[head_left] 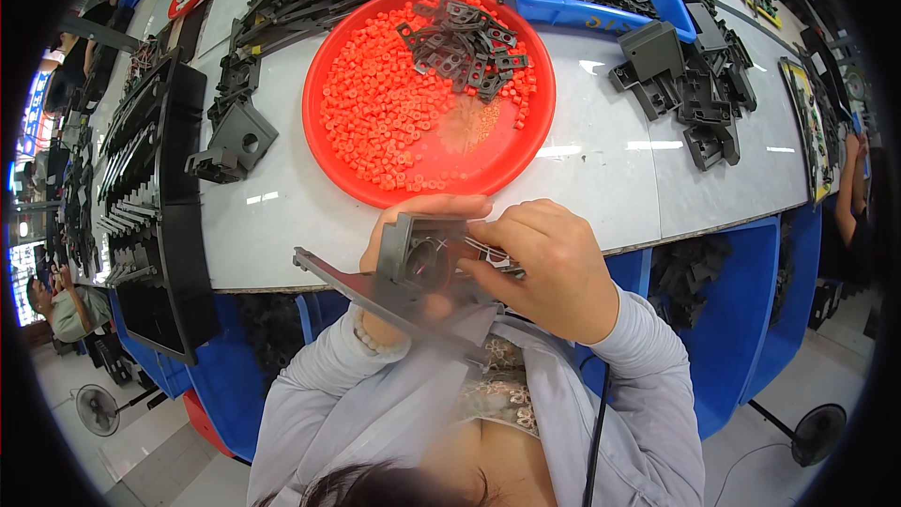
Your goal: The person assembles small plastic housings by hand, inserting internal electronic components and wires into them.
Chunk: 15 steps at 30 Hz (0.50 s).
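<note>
My left hand point(434, 206) is wrapped round a dark grey plastic housing point(395, 252), held just off the table's near edge. A long flat arm point(361, 291) sticks out from the housing toward the lower right, partly blurred. At the housing's right side my right hand point(558, 268) has its thumb and fingers closed together. Thin pale strands and a small dark piece show by those fingertips, too blurred to name. Just beyond my hands sits a round red tray point(314, 145), holding many small orange-red cylinders point(375, 103) and a heap of dark flat clips point(474, 47).
At the back stands a blue bin point(601, 14) of dark parts. Grey housings lie to the right point(652, 61) and left point(246, 131). A black rack point(178, 216) stands at the table's left edge. Blue bins point(727, 319) sit below the table; a fan point(817, 434) is at lower right.
</note>
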{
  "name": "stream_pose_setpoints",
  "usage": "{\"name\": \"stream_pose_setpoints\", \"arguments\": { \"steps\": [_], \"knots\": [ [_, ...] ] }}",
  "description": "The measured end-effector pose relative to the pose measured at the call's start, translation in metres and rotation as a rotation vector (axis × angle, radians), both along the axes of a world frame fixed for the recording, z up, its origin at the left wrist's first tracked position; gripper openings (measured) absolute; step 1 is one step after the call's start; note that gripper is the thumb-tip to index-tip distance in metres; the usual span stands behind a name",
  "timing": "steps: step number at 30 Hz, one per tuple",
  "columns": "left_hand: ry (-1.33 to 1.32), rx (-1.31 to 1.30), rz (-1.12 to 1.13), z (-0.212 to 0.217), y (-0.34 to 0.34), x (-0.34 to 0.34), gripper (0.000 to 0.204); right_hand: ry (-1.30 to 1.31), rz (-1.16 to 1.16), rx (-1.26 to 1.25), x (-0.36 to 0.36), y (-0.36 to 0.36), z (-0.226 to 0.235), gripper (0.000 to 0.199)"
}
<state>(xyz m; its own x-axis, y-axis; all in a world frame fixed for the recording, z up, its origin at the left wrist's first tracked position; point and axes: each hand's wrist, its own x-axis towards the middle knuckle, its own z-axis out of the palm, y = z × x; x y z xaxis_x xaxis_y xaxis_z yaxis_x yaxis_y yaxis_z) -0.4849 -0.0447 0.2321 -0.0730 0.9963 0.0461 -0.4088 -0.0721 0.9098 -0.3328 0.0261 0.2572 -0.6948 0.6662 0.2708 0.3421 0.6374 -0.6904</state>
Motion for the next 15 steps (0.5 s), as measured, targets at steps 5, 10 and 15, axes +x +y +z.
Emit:
{"name": "stream_pose_setpoints", "arguments": {
  "steps": [5, 10, 15],
  "knots": [
    [-0.19, -0.042, 0.028, -0.001, 0.005, 0.003, 0.085, 0.048, -0.026, -0.05, 0.001, 0.004, -0.003, 0.03],
    [-0.205, -0.052, 0.08, -0.007, 0.005, -0.007, 0.084, 0.259, -0.085, -0.104, 0.008, 0.014, 0.003, 0.04],
    [-0.043, 0.035, 0.103, -0.005, 0.009, -0.013, 0.082, 0.259, -0.163, -0.086, 0.035, 0.0, -0.019, 0.033]
  ]
}}
